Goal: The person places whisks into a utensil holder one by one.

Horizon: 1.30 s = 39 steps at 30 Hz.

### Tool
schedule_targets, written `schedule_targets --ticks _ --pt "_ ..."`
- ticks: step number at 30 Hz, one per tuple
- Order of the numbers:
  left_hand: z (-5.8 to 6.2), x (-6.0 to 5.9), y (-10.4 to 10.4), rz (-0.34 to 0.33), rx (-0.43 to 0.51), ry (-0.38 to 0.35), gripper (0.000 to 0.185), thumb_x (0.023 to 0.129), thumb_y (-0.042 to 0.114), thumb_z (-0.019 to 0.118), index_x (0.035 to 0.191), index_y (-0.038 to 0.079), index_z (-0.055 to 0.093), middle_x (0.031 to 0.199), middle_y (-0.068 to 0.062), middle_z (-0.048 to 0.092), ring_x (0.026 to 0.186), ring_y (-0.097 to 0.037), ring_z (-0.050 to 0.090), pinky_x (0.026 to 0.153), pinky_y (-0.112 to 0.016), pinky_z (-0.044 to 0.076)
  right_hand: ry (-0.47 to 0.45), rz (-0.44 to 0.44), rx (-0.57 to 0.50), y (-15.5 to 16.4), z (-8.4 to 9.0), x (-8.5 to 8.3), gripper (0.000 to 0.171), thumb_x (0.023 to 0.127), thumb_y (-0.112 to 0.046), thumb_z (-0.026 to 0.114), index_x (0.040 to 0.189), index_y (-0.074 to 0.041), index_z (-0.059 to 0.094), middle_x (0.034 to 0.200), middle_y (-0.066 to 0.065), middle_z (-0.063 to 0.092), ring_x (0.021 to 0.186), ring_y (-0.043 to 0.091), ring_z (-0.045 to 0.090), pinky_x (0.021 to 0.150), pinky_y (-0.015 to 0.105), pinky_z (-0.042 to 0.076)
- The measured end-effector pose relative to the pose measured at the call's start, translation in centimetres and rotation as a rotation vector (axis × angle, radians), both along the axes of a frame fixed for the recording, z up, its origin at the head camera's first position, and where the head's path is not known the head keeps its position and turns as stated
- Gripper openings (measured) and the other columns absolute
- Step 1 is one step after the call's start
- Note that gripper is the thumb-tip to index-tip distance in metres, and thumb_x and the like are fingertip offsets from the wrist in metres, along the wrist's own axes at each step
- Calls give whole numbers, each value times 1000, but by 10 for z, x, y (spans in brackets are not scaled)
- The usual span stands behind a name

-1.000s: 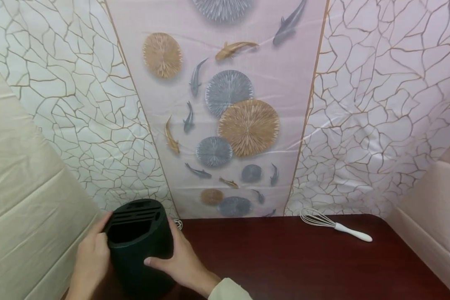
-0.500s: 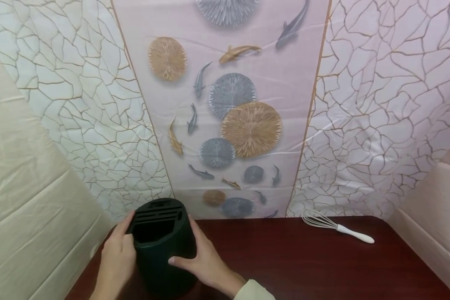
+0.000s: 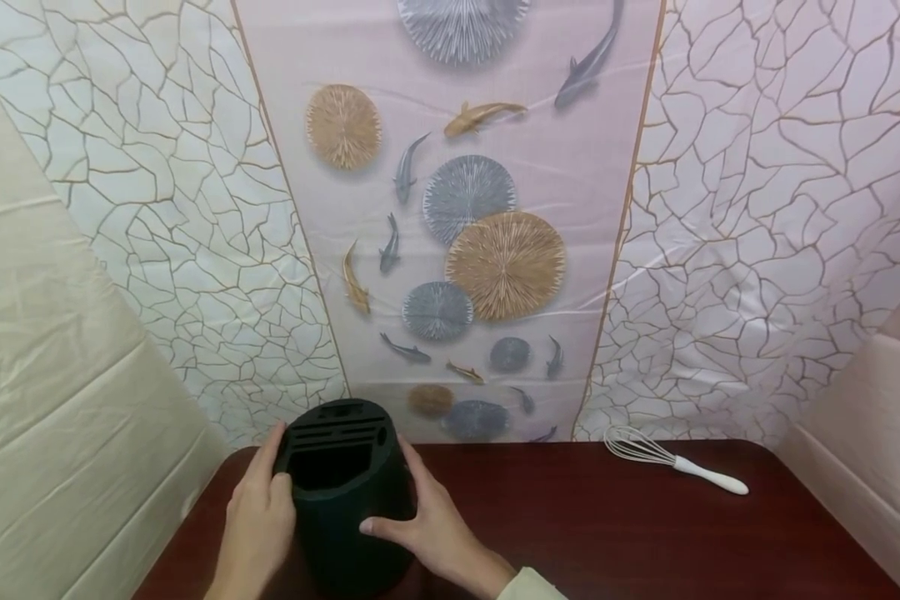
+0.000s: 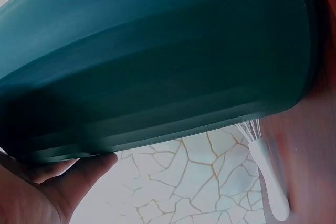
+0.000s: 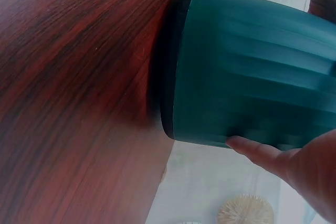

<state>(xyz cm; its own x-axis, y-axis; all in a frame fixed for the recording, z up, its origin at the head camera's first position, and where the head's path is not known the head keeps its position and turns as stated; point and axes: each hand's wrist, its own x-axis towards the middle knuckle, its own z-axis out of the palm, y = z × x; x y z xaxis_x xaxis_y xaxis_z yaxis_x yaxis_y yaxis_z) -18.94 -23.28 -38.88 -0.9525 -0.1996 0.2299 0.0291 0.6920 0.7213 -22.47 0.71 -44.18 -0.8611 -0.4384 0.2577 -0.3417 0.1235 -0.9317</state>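
The dark teal holder (image 3: 345, 492) looks like matt plastic, its side faintly ribbed and its top slotted. Under it the surface (image 3: 607, 533) is dark reddish wood with visible grain and a soft sheen. Right of the holder, the whisk (image 3: 671, 460) has thin metal wires and a smooth white plastic handle. Behind the holder hangs a glossy, wrinkled printed sheet (image 3: 495, 208).

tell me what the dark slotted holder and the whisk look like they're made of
Holder: likely matte dark green plastic; moulded ribs and slots, dull sheen. Whisk: thin pale wire loops, possibly metal or silicone-coated, on a smooth white handle, probably plastic. Table: glossy reddish wood grain, maybe veneer.
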Motion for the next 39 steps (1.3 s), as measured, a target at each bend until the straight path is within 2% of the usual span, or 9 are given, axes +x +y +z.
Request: schedule_targets --ticks 3,9,11,17,22,27,32,39 --pt "1 2 5 0 7 15 62 110 15 28 171 25 18 173 -14 26 155 -40 30 120 -69 28 -26 13 10 6 2 0 102 94 -44 80 169 -35 12 175 -1 20 157 32 30 120 62 34" --pt "-1 3 17 -39 58 84 64 109 13 41 170 26 23 169 -17 34 146 -41 45 110 -67 43 -38 50 3 24 3 2 98 98 -45 75 167 -46 6 176 -10 10 161 27 16 123 64 28" --pt "-3 3 19 -60 72 106 64 110 11 45 169 24 26 167 -19 36 146 -42 46 109 -66 45 -29 50 6 29 3 2 98 98 -43 75 167 -46 6 175 -11 11 161 27 17 122 65 27" --pt "-6 3 24 -86 68 152 59 109 12 52 165 20 36 166 -18 40 149 -42 42 114 -68 40 -8 51 12 38 3 2 98 99 -40 75 168 -45 6 175 -9 14 160 28 20 122 65 29" --pt "-8 2 29 -119 83 179 58 109 10 53 164 20 39 164 -17 43 145 -40 48 111 -64 45 -15 57 3 44 2 3 97 99 -37 75 166 -48 6 176 -8 14 160 28 22 122 63 30" --pt "-11 2 36 -154 86 193 57 110 12 54 164 20 39 164 -15 44 143 -38 51 110 -62 47 -22 56 -16 52 1 4 97 100 -33 75 168 -44 7 176 -3 12 159 34 24 121 63 30" --pt "-11 2 44 -169 66 182 57 109 17 57 164 23 40 165 -12 43 150 -37 42 116 -65 38 -29 50 -29 60 -2 5 95 101 -30 73 168 -43 7 177 -3 11 158 37 26 120 62 33" --pt "-11 1 61 -194 95 158 59 109 20 60 164 26 40 166 -11 41 149 -37 44 113 -63 43 -72 24 -52 79 -3 8 97 101 -25 74 169 -40 7 177 1 9 158 41 21 120 63 34"
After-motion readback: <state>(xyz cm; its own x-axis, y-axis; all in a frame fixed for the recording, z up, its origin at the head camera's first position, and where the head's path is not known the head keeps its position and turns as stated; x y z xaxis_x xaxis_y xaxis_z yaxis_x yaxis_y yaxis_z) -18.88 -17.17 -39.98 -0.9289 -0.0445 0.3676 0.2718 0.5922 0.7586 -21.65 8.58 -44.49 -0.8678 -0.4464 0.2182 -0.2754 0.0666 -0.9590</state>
